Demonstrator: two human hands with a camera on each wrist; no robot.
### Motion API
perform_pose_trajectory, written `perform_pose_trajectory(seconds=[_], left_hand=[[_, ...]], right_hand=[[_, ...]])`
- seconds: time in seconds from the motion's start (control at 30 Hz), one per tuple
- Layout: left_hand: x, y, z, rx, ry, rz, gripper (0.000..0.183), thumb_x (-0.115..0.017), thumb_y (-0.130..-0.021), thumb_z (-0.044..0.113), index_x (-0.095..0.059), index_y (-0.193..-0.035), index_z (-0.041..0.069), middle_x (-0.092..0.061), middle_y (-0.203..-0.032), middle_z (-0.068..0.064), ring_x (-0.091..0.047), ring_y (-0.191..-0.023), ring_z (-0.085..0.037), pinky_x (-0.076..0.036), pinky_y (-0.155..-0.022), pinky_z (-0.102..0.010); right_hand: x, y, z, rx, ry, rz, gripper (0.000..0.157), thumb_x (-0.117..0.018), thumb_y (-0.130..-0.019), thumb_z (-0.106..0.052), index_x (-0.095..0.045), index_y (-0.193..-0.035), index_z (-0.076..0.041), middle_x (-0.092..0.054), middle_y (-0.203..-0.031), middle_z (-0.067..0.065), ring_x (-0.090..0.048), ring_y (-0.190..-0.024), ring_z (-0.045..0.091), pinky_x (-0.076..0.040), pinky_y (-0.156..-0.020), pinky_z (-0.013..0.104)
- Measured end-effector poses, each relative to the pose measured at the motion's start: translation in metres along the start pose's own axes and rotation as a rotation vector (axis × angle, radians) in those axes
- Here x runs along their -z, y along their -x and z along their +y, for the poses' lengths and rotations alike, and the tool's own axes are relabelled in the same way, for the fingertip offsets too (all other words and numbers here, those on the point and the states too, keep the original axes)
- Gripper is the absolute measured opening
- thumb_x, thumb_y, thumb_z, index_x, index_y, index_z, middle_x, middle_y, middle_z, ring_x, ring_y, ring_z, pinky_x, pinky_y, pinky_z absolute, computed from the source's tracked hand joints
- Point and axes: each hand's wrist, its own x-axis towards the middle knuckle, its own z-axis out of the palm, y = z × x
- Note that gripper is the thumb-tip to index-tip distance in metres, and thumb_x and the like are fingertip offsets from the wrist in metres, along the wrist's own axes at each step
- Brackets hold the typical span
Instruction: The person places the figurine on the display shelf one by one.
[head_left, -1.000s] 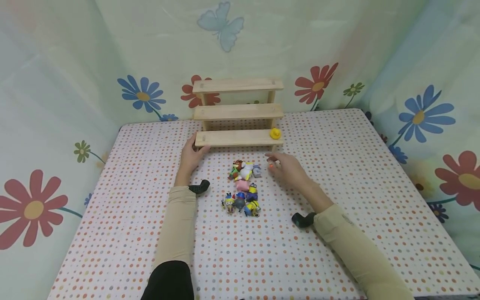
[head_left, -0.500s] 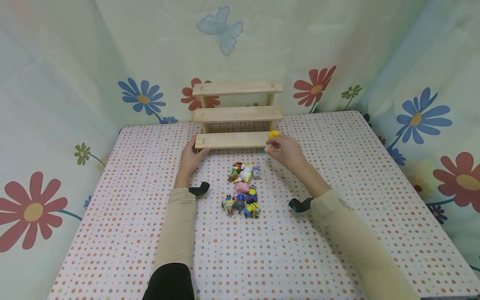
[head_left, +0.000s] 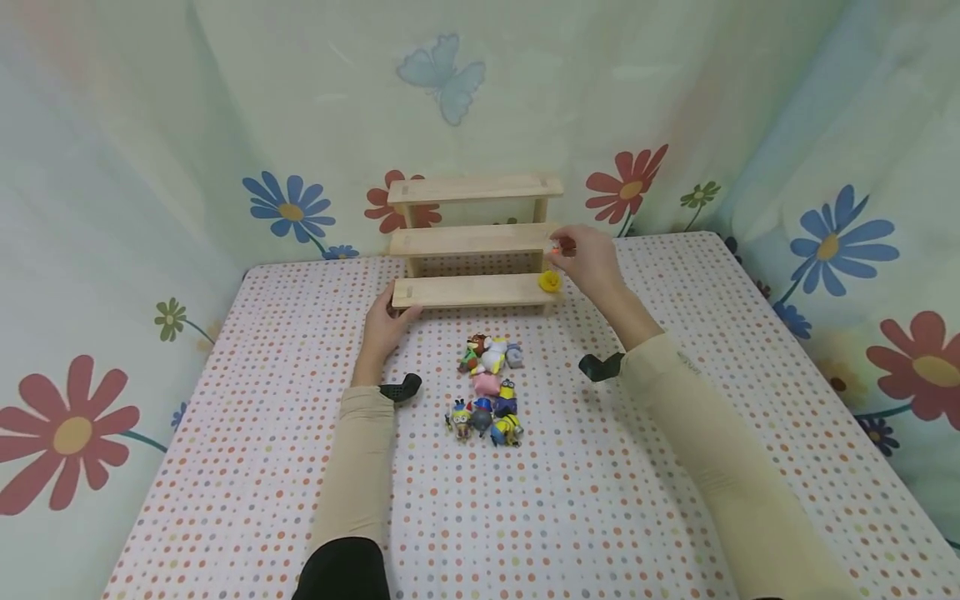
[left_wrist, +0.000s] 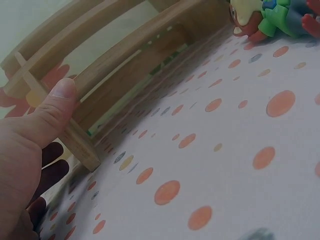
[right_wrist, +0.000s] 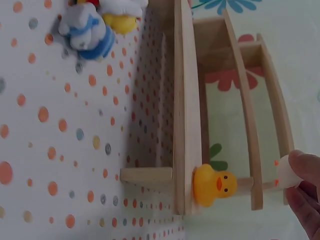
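Note:
A wooden three-step display shelf (head_left: 472, 292) stands at the back of the table. My left hand (head_left: 384, 333) grips the left end of its lowest step; in the left wrist view the thumb (left_wrist: 62, 95) lies on the step's edge, with the fingers round the outer side. Near the right end of the middle step, my right hand (head_left: 588, 258) pinches a small white toy (right_wrist: 286, 174) with orange parts, most of it covered by the fingers. A yellow rubber duck (right_wrist: 212, 186) sits on the right end of the lowest step, below that hand.
Several small toy figures lie bunched in front of the shelf, among them a pink one (head_left: 486, 384), a grey one (head_left: 513, 356) and a minion (head_left: 506, 430). A flowered curtain (head_left: 322, 100) hangs close behind the shelf. The table has a dotted cloth (head_left: 300, 467).
My right hand has carried the small white toy from the table in front of the shelf, up past the duck, to the middle step's right end. My left hand has kept its grip.

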Motion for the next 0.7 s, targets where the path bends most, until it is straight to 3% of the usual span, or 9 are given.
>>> perform_pose_trajectory(seconds=[0.3,0.7], left_hand=[[-0.001,-0.002,0.001,0.02,-0.014,-0.006,0.095,-0.067,-0.08,0.054,-0.022,-0.152,0.013,-0.029,-0.155,-0.009,-0.032,-0.141,-0.026,-0.032,-0.116,-0.039],[0.0,-0.001,0.0,0.007,-0.009,0.004,0.096,-0.067,-0.079,0.057,-0.022,-0.152,0.014,-0.031,-0.154,-0.01,-0.032,-0.141,-0.025,-0.031,-0.116,-0.038]], right_hand=[[-0.007,-0.03,0.016,-0.022,0.008,0.057,0.034,-0.07,-0.087,-0.019,-0.064,-0.116,-0.002,-0.065,-0.106,0.017,-0.062,-0.094,0.029,-0.054,-0.087,0.041],[-0.02,-0.054,0.02,-0.067,-0.053,0.039,0.039,-0.068,-0.089,-0.021,-0.06,-0.122,-0.002,-0.064,-0.115,0.017,-0.059,-0.102,0.03,-0.052,-0.093,0.041]])
